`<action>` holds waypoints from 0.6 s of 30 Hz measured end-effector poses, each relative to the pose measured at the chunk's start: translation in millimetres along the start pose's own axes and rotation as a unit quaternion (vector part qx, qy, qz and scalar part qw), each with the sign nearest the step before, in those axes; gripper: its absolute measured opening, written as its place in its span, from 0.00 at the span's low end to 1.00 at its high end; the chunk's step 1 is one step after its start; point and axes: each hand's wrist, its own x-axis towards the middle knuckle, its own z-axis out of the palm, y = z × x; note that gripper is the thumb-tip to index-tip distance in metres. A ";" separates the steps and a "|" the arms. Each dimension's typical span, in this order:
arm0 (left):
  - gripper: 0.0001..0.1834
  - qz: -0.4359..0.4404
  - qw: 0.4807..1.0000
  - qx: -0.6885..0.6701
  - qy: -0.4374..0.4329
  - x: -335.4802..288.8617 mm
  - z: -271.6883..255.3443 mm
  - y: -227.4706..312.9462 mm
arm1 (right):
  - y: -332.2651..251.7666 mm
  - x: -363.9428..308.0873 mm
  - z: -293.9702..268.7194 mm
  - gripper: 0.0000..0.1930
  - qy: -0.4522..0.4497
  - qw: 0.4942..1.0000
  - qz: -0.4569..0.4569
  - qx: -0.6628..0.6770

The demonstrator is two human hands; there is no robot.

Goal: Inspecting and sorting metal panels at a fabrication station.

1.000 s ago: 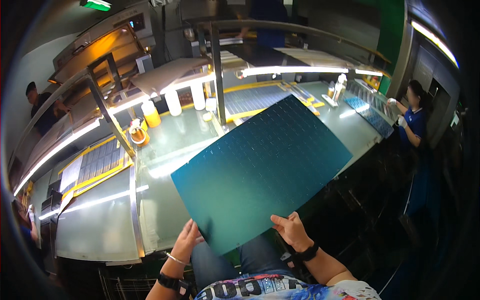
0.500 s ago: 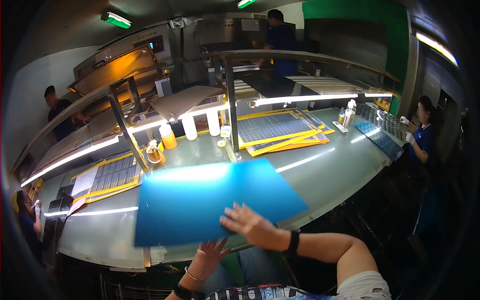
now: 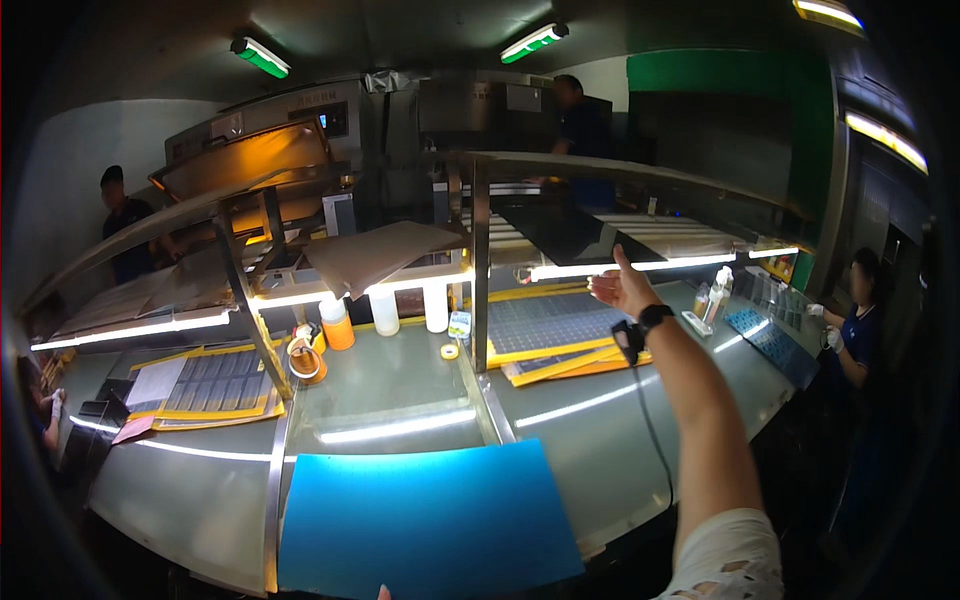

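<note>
A flat, glossy blue sheet [image 3: 425, 520] lies at the near edge of the glass-topped table, partly beyond the lower picture edge. Only a fingertip of my left hand [image 3: 384, 592] shows, at the sheet's near side; its other fingers are out of sight. My right arm stretches forward over the table. At its end my right hand [image 3: 627, 290] is open, thumb up and fingers extended, holding nothing. It is nearest to the lit front edge of the raised shelf, where a dark sheet [image 3: 560, 230] lies. A black wristband with a small device and hanging cable [image 3: 655, 440] is on that wrist.
Yellow-edged film panels [image 3: 555, 325] lie beyond the right arm, others [image 3: 225, 385] on the left. Bottles [image 3: 385, 312], an orange-brown tape roll [image 3: 306, 362] and a shelf post [image 3: 481, 270] stand behind the blue sheet. A gloved co-worker [image 3: 860, 325] handles panels at right.
My right hand has left the blue sheet and reached forward and up toward the shelf. The sheet has come nearer to me, and my left hand has mostly dropped out of view. The view has tilted up.
</note>
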 end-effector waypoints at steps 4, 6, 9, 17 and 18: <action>0.21 -0.016 1.000 -0.013 0.014 -2.4 2.9 2.4 | 27.1 70.0 13.3 0.14 0.078 0.985 -0.033 0.152; 0.21 -0.020 1.000 -0.010 0.010 -2.9 -0.6 3.6 | 30.9 70.6 4.2 0.06 0.095 0.969 -0.039 0.226; 0.21 -0.036 0.999 -0.007 0.026 -4.1 -5.0 7.8 | 47.2 25.7 -23.9 0.05 0.014 0.966 -0.056 0.254; 0.22 0.026 0.997 -0.002 0.074 4.8 3.2 16.1 | 112.3 -259.1 -134.2 0.17 0.041 0.950 -0.028 0.308; 0.21 0.020 0.997 0.004 0.072 9.5 3.3 17.6 | 113.8 -289.2 -132.8 0.18 0.034 0.936 -0.029 0.348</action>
